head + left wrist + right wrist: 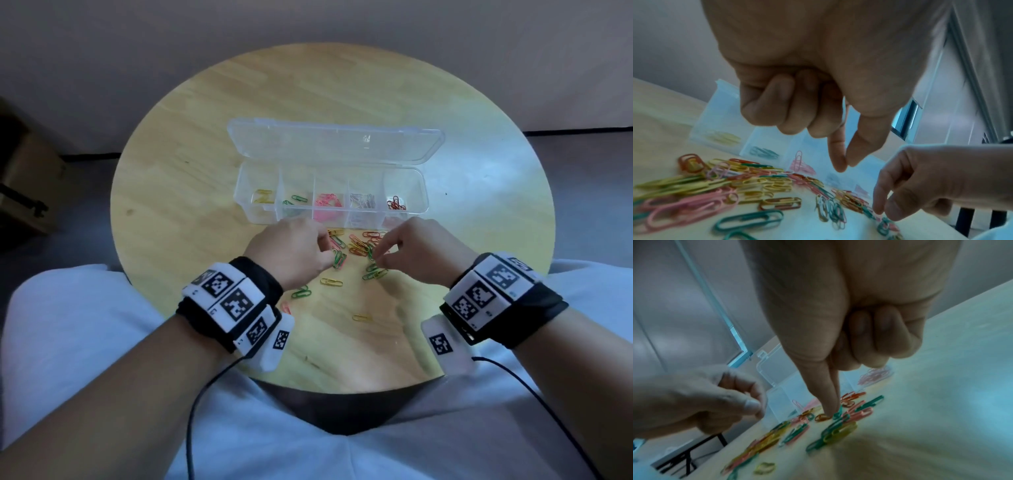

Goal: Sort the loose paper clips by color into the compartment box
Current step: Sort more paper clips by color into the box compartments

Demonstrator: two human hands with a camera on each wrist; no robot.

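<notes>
A clear compartment box point(261, 216) lies on the round wooden table point(178, 192) with its lid point(335, 140) folded back. Its cells hold, left to right, yellow, green, pink, silver and red clips. The loose mixed-colour clip pile point(359, 244) lies just in front of it. My left hand point(327, 248) hovers over the pile's left side. In the left wrist view its thumb and forefinger point(845, 164) meet with nothing visible between them. My right hand point(833, 413) reaches down at the pile's right side and pinches a green clip point(839, 414) lying on the table.
Stray clips lie nearer me: a yellow clip point(331, 282), a green clip point(301, 293), a pink clip point(286, 306) and another yellow clip point(362, 317). The table's near edge point(342, 389) is over my lap. A cardboard box point(24, 178) sits on the floor at left.
</notes>
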